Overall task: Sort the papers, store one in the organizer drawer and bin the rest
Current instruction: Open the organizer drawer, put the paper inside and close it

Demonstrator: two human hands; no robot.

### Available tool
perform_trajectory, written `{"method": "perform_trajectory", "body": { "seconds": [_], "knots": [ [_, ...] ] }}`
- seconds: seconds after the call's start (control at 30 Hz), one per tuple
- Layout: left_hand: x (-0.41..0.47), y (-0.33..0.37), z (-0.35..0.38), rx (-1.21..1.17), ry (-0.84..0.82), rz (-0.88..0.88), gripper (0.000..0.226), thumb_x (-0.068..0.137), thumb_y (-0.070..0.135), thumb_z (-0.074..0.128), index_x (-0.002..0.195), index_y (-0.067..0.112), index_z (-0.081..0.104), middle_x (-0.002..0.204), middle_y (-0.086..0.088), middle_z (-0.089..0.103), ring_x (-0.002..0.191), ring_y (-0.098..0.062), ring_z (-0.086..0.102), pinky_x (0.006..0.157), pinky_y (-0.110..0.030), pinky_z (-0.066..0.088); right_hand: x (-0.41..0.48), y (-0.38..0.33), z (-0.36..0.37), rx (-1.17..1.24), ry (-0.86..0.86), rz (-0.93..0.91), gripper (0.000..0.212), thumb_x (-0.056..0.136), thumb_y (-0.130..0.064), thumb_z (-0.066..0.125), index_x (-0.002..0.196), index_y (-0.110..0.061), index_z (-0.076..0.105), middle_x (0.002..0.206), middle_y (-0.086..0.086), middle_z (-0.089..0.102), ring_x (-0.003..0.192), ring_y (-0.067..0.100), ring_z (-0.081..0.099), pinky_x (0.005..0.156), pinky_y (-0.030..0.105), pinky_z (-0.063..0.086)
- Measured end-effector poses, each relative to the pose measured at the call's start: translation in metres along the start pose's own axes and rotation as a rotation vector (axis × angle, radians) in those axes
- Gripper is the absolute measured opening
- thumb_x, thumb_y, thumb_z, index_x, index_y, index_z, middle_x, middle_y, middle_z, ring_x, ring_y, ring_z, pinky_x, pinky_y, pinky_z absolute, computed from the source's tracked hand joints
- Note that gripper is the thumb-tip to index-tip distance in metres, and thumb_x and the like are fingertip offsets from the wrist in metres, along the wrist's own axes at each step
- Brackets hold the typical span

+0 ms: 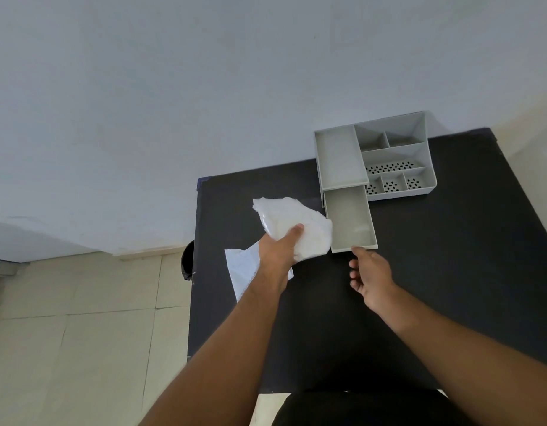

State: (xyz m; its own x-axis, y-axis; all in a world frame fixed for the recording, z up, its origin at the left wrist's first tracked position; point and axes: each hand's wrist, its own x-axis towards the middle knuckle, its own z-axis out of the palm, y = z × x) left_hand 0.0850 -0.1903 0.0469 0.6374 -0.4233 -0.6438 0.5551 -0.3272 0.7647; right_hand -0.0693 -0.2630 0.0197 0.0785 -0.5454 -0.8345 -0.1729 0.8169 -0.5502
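A grey desk organizer [392, 155] stands at the back of the black table [435, 272]. Its drawer [350, 219] is pulled out toward me and looks empty. My left hand [279, 250] grips a crumpled white paper [296, 222] held just left of the drawer. A flatter white sheet [244, 272] lies on the table under my left wrist, partly hidden by it. My right hand [372, 276] is at the drawer's front edge, fingers curled, a fingertip touching or nearly touching the front.
A dark bin [188, 262] peeks out on the floor beside the table's left edge. A pale wall rises behind the table. Beige floor tiles [81, 333] spread to the left.
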Motion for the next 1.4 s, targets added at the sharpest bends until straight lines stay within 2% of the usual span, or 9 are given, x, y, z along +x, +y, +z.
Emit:
{"method": "perform_trajectory", "body": {
  "seconds": [0.23, 0.4, 0.5, 0.6, 0.73, 0.87, 1.0, 1.27, 1.4],
  "knots": [
    [-0.012, 0.001, 0.006, 0.027, -0.242, -0.07, 0.037, 0.087, 0.023, 0.078, 0.12, 0.017, 0.063, 0.116, -0.006, 0.074, 0.105, -0.024, 0.072, 0.078, -0.038, 0.061, -0.014, -0.002, -0.007, -0.01, -0.134, 0.085, 0.043, 0.093, -0.057, 0.054, 0.1, -0.016, 0.065, 0.073, 0.002, 0.059, 0.06, 0.016, 0.05, 0.059, 0.032, 0.041],
    [-0.013, -0.004, 0.018, 0.138, -0.312, -0.131, 0.045, 0.084, 0.027, 0.081, 0.122, 0.013, 0.063, 0.114, -0.006, 0.075, 0.104, -0.027, 0.072, 0.088, -0.048, 0.06, -0.023, -0.026, -0.016, 0.212, -0.435, -0.001, 0.048, 0.092, -0.058, 0.057, 0.122, -0.021, 0.065, 0.11, 0.005, 0.074, 0.1, 0.023, 0.068, 0.073, 0.036, 0.053],
    [-0.007, -0.007, 0.032, 0.294, -0.195, -0.061, 0.049, 0.083, 0.031, 0.082, 0.124, 0.013, 0.062, 0.111, -0.002, 0.073, 0.098, -0.021, 0.072, 0.078, -0.037, 0.062, -0.018, -0.037, -0.021, 0.035, -0.338, -0.176, 0.033, 0.094, -0.026, 0.068, 0.125, -0.017, 0.061, 0.118, 0.007, 0.071, 0.105, 0.024, 0.069, 0.073, 0.036, 0.059],
    [-0.001, -0.01, 0.047, 0.454, -0.082, 0.024, 0.059, 0.077, 0.039, 0.085, 0.125, 0.017, 0.06, 0.114, -0.001, 0.07, 0.101, -0.021, 0.069, 0.084, -0.039, 0.061, -0.008, -0.04, -0.023, -0.189, -0.195, -0.366, 0.037, 0.091, -0.011, 0.07, 0.126, -0.019, 0.061, 0.114, 0.002, 0.069, 0.101, 0.021, 0.068, 0.071, 0.036, 0.061],
    [-0.002, -0.01, 0.065, 0.606, 0.027, 0.121, 0.072, 0.074, 0.04, 0.087, 0.129, 0.018, 0.046, 0.111, 0.006, 0.057, 0.1, -0.017, 0.06, 0.089, -0.038, 0.058, 0.005, -0.036, -0.024, -0.423, -0.025, -0.637, 0.05, 0.086, -0.008, 0.073, 0.134, -0.018, 0.061, 0.111, -0.005, 0.068, 0.099, 0.016, 0.065, 0.073, 0.024, 0.053],
    [-0.001, -0.011, 0.078, 0.661, 0.069, 0.171, 0.071, 0.074, 0.035, 0.087, 0.126, 0.022, 0.041, 0.104, 0.007, 0.053, 0.092, -0.017, 0.059, 0.083, -0.033, 0.056, 0.014, -0.032, -0.025, -0.595, 0.075, -0.769, 0.054, 0.088, -0.016, 0.071, 0.14, -0.02, 0.058, 0.115, 0.0, 0.067, 0.101, 0.017, 0.064, 0.088, 0.034, 0.055],
    [0.0, -0.015, 0.086, 0.756, 0.09, 0.237, 0.069, 0.073, 0.044, 0.086, 0.122, 0.026, 0.04, 0.106, 0.009, 0.056, 0.097, -0.019, 0.064, 0.08, -0.037, 0.058, 0.02, -0.028, -0.029, -0.731, 0.121, -0.94, 0.049, 0.091, -0.016, 0.068, 0.139, -0.02, 0.059, 0.094, 0.001, 0.059, 0.082, 0.014, 0.058, 0.074, 0.028, 0.051],
    [0.015, -0.018, 0.104, 0.841, 0.143, 0.3, 0.071, 0.076, 0.037, 0.086, 0.129, 0.021, 0.041, 0.126, -0.003, 0.055, 0.107, -0.024, 0.063, 0.088, -0.039, 0.056, 0.042, -0.037, -0.026, -0.798, 0.13, -0.958, 0.045, 0.093, -0.013, 0.065, 0.137, -0.02, 0.062, 0.093, 0.002, 0.055, 0.075, 0.012, 0.054, 0.072, 0.024, 0.045],
    [0.02, -0.015, 0.112, 0.824, 0.141, 0.359, 0.068, 0.079, 0.03, 0.084, 0.131, 0.021, 0.041, 0.127, -0.003, 0.051, 0.104, -0.025, 0.063, 0.083, -0.035, 0.054, 0.048, -0.046, -0.021, -0.808, 0.192, -0.938, 0.042, 0.093, -0.016, 0.065, 0.135, -0.018, 0.063, 0.101, 0.008, 0.063, 0.085, 0.019, 0.061, 0.08, 0.035, 0.054]
  ]
}}
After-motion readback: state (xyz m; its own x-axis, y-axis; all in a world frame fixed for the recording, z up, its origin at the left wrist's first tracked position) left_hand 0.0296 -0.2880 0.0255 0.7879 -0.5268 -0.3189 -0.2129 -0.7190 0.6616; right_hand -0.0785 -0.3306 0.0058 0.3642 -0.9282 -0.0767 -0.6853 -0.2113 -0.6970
